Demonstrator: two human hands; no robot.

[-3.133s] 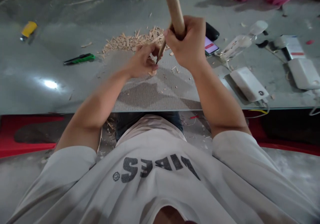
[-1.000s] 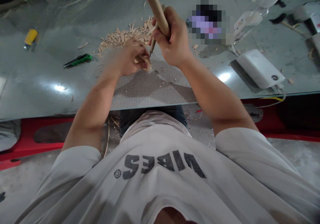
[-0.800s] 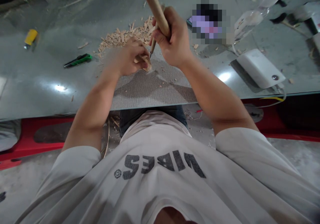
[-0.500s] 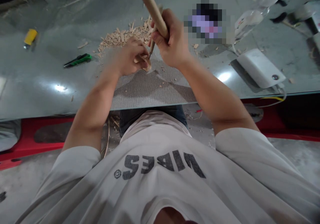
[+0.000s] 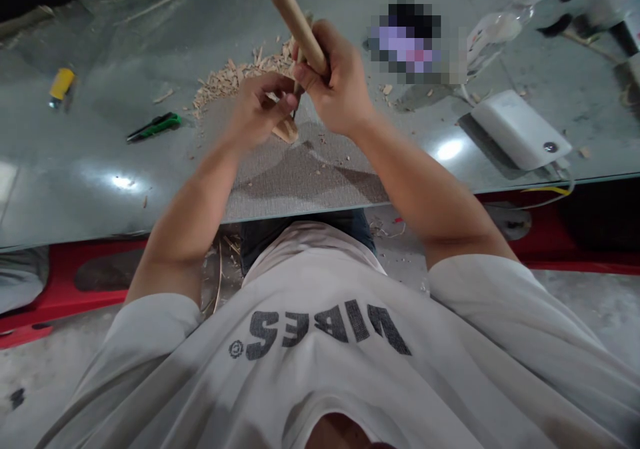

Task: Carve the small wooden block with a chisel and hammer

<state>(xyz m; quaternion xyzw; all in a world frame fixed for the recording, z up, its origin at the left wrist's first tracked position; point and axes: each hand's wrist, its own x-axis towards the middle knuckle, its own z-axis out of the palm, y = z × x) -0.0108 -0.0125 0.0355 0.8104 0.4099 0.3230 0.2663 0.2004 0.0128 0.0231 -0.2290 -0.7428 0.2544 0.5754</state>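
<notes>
My right hand [image 5: 343, 82] is closed round a thick, pale wooden stick [image 5: 290, 15] whose far end runs out at the top of the view. The same hand also grips a slim carving tool [image 5: 299, 92] with a dark metal shaft pointing down. Opposite it, my left hand [image 5: 257, 109] is closed on a small carved piece of wood [image 5: 286, 131], its thumb and fingertips close to the tool's shaft. The piece's near end shows below the thumb; the rest is hidden by the fingers. The tool's tip meets or nearly meets the wood.
Wood shavings [image 5: 225, 79] lie heaped beyond my left hand on the glass-topped table [image 5: 165, 159]. At the left are a green utility knife [image 5: 155, 127] and a yellow object [image 5: 61, 85]. To the right are a white box with a cable [image 5: 523, 129], a clear bottle [image 5: 493, 39] and a blurred-out item [image 5: 407, 39].
My left thumb and fingers have shifted up toward the tool's shaft, so more of the wood's near end shows. Both hands and the stick sit slightly further left.
</notes>
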